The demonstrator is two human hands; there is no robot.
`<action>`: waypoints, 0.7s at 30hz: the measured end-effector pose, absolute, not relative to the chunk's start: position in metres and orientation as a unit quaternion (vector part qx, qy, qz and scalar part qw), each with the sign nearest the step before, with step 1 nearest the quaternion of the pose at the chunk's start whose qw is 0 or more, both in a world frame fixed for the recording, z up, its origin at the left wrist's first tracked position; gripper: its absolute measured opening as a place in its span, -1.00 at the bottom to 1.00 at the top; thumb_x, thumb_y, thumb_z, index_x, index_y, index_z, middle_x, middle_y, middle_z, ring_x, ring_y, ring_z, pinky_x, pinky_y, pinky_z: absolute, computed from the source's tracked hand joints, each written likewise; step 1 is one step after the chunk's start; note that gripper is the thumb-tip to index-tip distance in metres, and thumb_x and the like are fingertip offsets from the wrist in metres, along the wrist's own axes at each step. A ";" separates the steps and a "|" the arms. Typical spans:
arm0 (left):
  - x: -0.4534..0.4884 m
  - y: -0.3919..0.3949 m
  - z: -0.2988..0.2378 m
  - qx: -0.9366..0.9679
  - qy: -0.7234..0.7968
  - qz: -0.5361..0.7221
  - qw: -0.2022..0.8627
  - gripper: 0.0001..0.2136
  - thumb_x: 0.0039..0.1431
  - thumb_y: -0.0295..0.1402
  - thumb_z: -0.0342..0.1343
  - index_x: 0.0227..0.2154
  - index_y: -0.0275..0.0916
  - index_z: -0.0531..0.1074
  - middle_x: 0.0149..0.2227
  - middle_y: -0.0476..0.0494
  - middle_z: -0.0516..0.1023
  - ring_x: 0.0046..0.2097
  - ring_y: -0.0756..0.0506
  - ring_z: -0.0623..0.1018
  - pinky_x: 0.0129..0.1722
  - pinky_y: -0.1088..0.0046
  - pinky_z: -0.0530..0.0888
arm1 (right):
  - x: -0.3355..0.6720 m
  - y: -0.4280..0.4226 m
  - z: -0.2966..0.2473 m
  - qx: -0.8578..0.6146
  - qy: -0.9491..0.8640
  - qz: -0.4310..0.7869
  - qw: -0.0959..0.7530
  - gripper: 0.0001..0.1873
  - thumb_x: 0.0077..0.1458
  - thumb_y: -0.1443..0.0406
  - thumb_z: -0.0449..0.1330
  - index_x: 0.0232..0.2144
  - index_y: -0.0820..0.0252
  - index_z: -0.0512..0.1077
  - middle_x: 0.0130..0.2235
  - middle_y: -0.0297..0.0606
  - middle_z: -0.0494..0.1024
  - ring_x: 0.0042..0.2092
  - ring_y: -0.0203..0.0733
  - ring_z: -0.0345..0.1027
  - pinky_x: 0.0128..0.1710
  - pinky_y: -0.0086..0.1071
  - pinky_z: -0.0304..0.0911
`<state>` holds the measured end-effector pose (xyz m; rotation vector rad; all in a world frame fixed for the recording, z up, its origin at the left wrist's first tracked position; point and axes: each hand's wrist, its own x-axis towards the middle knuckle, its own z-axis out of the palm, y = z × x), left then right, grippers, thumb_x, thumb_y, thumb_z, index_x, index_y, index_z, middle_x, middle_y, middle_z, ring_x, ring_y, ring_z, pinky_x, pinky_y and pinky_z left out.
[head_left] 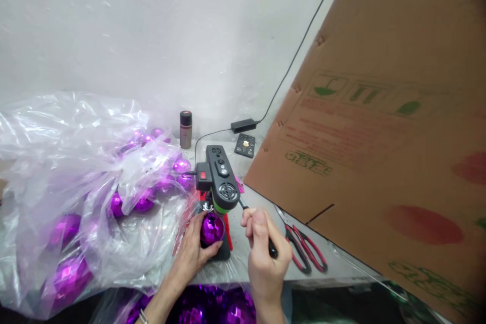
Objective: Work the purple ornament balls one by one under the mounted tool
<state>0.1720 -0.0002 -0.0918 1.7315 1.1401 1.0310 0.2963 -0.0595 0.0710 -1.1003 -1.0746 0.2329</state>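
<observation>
My left hand (193, 249) is closed around a shiny purple faceted ball (211, 229), thumb along its near side and fingers along its left. The ball is under the head of a small black bench machine (222, 174), its top close below a green ring. Whether the ball touches the machine I cannot tell. My right hand (266, 248) is wrapped in a fist around a lever handle (272, 249), whose black end sticks out below the fingers. A thin metal rod links the lever to the machine's right side.
Clear plastic bags (125, 243) with several purple balls cover the left side. More purple balls (193, 309) lie below the table edge. Red-and-black handled scissors (304, 248) lie right of my hand. A large cardboard box (364, 136) leans at right. A small bottle (186, 130) and power adapter (243, 125) stand behind.
</observation>
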 end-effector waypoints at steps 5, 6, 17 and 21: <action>0.183 0.002 -0.098 0.662 0.471 0.422 0.403 -0.29 -0.02 -0.20 0.37 0.23 -0.23 0.35 0.23 -0.38 0.54 0.27 -0.44 0.53 0.32 -0.18 0.42 | 0.295 -0.060 0.073 -0.489 -0.492 0.084 0.716 -0.48 0.49 0.20 0.08 -0.59 0.12 0.22 -0.53 -0.39 0.29 -0.46 -0.31 0.24 -0.51 -0.41 0.05; 0.184 0.003 -0.099 0.658 0.472 0.423 0.407 -0.28 -0.03 -0.19 0.37 0.22 -0.23 0.35 0.22 -0.38 0.54 0.27 -0.43 0.54 0.32 -0.18 0.42 | 0.295 -0.060 0.072 -0.488 -0.493 0.086 0.715 -0.48 0.49 0.20 0.07 -0.58 0.12 0.22 -0.53 -0.38 0.29 -0.46 -0.31 0.24 -0.51 -0.40 0.05; 0.186 0.004 -0.108 0.662 0.472 0.424 0.399 -0.27 -0.07 -0.21 0.37 0.21 -0.26 0.36 0.20 -0.40 0.56 0.24 -0.43 0.56 0.29 -0.16 0.45 | 0.295 -0.053 0.020 -0.414 -0.492 0.017 0.765 -0.59 0.45 0.38 0.05 -0.51 0.13 0.28 -0.55 -0.43 0.29 -0.45 -0.28 0.32 -0.42 -0.37 0.16; 0.187 0.004 -0.112 0.667 0.472 0.423 0.391 -0.27 -0.07 -0.23 0.37 0.22 -0.23 0.36 0.19 -0.36 0.57 0.22 -0.41 0.58 0.28 -0.11 0.48 | 0.294 -0.050 0.014 -0.413 -0.483 0.014 0.772 -0.58 0.44 0.38 0.05 -0.53 0.14 0.28 -0.55 -0.43 0.29 -0.46 -0.29 0.31 -0.44 -0.37 0.13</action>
